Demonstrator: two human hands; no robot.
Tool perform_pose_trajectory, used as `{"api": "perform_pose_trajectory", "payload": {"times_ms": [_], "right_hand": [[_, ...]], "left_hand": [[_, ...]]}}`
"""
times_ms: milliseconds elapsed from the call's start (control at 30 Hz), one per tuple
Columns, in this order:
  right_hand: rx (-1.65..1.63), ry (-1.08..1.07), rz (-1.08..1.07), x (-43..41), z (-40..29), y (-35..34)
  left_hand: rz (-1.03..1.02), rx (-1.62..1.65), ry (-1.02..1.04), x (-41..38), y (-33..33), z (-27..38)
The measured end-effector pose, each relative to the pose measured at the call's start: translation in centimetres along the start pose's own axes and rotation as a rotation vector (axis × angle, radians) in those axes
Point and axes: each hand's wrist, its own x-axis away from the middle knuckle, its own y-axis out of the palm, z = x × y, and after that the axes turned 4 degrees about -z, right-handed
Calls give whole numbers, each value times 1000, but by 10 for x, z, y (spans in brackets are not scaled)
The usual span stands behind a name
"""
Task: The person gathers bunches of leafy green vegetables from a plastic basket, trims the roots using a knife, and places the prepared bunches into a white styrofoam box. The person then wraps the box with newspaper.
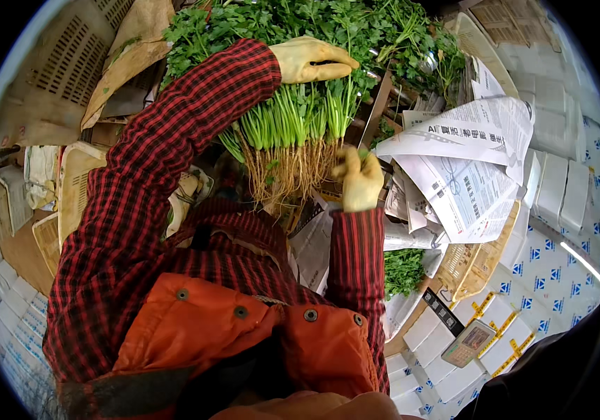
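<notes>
A row of leafy greens, resembling Chinese celery, lies before me with pale green stems and long brown roots towards my body. My left hand, in a cream rubber glove, rests flat across the upper stems with its fingers extended. Beside the right end of the roots is my right hand, also gloved, its fingers curled. A small bit of green shows at its fingertips; whether it is gripped is unclear. More leaves spread beyond my left hand.
Printed newspaper sheets are heaped at the right over a yellow plastic crate. Lower right are more greens and a digital scale display near white boxes. Another crate stands left; a larger perforated crate is at upper left.
</notes>
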Motion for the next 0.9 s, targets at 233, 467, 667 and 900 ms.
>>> {"api": "perform_pose_trajectory", "payload": {"times_ms": [233, 467, 667, 900], "right_hand": [[37, -128, 141, -93, 18, 9], [-361, -193, 200, -81, 29, 39], [96, -130, 183, -107, 23, 28], [-562, -297, -295, -50, 32, 6]], "left_hand": [[113, -271, 219, -28, -10, 34], [-48, -53, 39, -38, 20, 9], [45, -50, 115, -40, 30, -4], [25, -55, 74, -33, 28, -15]]}}
